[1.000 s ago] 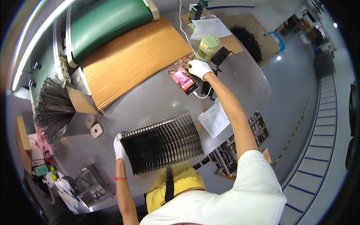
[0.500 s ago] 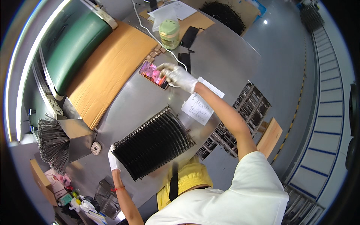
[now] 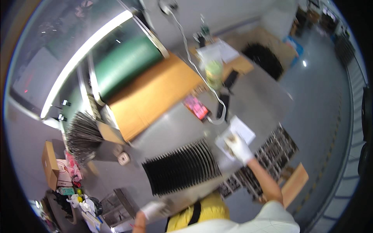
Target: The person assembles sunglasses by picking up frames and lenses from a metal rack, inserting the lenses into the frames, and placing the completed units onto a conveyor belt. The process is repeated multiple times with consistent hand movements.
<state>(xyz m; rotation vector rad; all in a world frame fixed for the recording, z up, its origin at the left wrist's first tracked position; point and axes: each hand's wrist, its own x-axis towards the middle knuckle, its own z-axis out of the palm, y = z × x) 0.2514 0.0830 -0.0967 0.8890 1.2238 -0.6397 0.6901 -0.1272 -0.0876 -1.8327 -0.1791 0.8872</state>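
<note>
My right hand [image 3: 239,148], in a white glove, is over the written paper sheets [image 3: 243,130] on the metal table. Its fingers are smeared by motion, so their grip does not show. By the table's near edge, my left hand [image 3: 155,210] is gloved too and blurred. It is just below a black rack-like stack of curved, ribbed strips [image 3: 180,167] and apart from it. Beyond my right hand lies a phone [image 3: 196,107] with a lit pink screen, untouched by either hand.
A white cable [image 3: 198,70] runs past a pale green container [image 3: 213,74]. Cardboard [image 3: 159,99] lies before a green belt [image 3: 128,64]. Thin metal rods [image 3: 83,136] fan out at left. Metal racks [image 3: 268,161] stand right of the table; a metal tray [image 3: 116,207] sits near left.
My right hand has left the phone and come nearer, over the papers. My left hand has let go of the black stack's left end and moved to the near edge. The view has shifted.
</note>
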